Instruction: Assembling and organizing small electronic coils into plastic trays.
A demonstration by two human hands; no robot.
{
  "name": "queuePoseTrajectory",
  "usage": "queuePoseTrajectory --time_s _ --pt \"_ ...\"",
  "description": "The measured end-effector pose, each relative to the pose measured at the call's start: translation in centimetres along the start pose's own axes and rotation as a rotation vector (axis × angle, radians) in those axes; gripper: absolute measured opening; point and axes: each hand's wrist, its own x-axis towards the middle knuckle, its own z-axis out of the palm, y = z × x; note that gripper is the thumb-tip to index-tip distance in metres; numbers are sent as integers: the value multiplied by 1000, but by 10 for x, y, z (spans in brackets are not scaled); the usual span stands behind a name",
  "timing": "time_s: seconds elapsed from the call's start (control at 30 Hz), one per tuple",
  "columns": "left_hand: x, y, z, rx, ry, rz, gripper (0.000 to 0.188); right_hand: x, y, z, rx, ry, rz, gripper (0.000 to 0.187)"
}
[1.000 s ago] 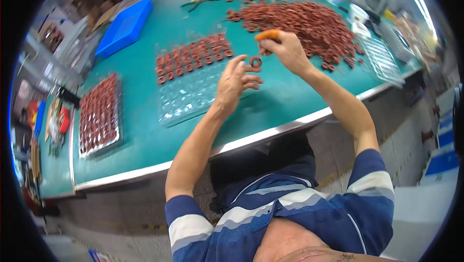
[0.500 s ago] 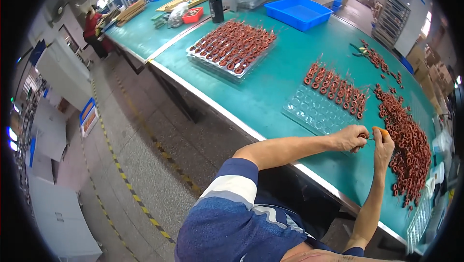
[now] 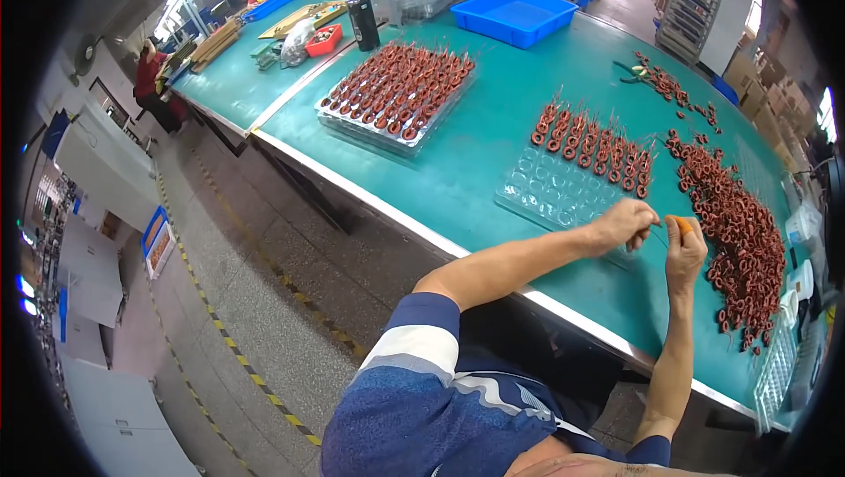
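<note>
My shirt (image 3: pixel 396 393), at lower centre, is navy blue with bands of white and grey. On my right hand (image 3: pixel 687 259), right of centre, the finger cover (image 3: pixel 684 226) is orange. The table (image 3: pixel 480 143) is green with a silvery white edge. The rings (image 3: pixel 735 231) at right are reddish brown. At the top, the bin (image 3: pixel 488 28) is bright blue; at upper left, the box (image 3: pixel 330 47) is red and the flask (image 3: pixel 362 21) black. Yellow and black stripes pattern the tape (image 3: pixel 257 380) at lower left.
</note>
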Motion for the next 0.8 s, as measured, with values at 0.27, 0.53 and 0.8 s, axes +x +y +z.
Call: queuePoseTrajectory --time_s 0.27,0.53,0.8 --pt "-8 19 -20 135 127 -103 27 6 -6 31 0 121 -289 7" --pt "-2 5 16 -95 102 25 14 -1 12 -1 865 -10 522 19" --pt "-7 5 8 438 58 180 19 -4 23 20 952 -18 703 20"
